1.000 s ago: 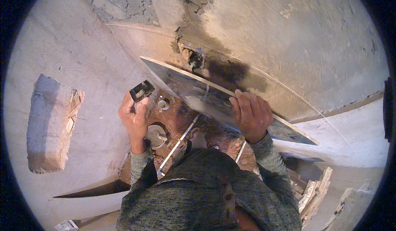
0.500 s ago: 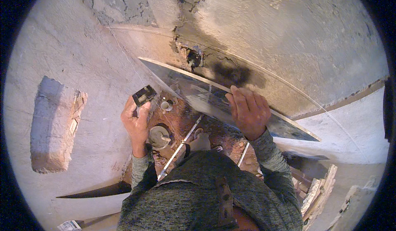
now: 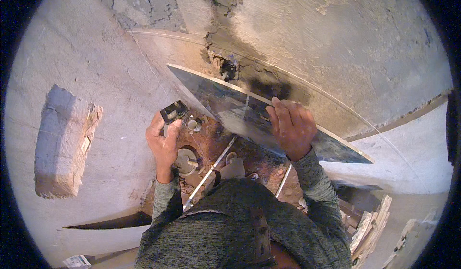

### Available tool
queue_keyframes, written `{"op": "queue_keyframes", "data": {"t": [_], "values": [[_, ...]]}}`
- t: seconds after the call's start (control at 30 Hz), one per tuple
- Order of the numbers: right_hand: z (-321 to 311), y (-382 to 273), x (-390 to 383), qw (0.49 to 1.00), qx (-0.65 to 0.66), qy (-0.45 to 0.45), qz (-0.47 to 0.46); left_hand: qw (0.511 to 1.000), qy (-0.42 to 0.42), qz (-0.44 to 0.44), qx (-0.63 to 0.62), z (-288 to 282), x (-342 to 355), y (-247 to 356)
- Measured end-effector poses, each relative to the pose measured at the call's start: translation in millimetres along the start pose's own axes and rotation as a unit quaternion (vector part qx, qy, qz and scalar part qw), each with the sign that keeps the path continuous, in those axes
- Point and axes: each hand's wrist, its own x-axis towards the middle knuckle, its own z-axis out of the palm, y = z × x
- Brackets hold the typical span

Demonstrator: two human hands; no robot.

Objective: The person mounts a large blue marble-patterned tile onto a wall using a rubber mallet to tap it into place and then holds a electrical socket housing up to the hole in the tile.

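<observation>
My left hand (image 3: 163, 137) pinches a small black rectangular box-like piece (image 3: 174, 111) between thumb and fingers, holding it up near the left corner of a glossy dark slab. The exact kind of the black piece cannot be made out. That slab, which looks like a large tile (image 3: 230, 108), leans aslant in front of the far wall, its pale edge uppermost. My right hand (image 3: 294, 127) is closed over that upper edge, right of the middle, fingers on top. A rough hole (image 3: 228, 69) in the wall shows just beyond the tile.
A thin string (image 3: 149, 67) runs across the walls. The left wall has a recess (image 3: 60, 146). Below lie a bucket (image 3: 186, 161), a white cup (image 3: 193, 125), and a long white strip (image 3: 211, 173) on reddish ground. Wooden boards (image 3: 372, 228) stand at lower right.
The view has shifted slightly. My left hand and the black piece appear a little farther right. My right hand keeps its hold on the tile's edge.
</observation>
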Motion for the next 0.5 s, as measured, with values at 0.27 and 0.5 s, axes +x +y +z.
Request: {"op": "queue_keyframes", "data": {"t": [0.27, 0.5], "values": [[-1.4, -1.1, -0.1, 1.0, -0.001, 0.0, -0.001, 1.0, 0.0, 0.007, -0.002, 2.5, 1.9, 3.7], [0.4, 0.9, 1.7, 1.0, 0.022, -0.005, -0.007, 0.995, -0.065, 0.008, -0.08, 16.1, 13.5, 16.5]]}}
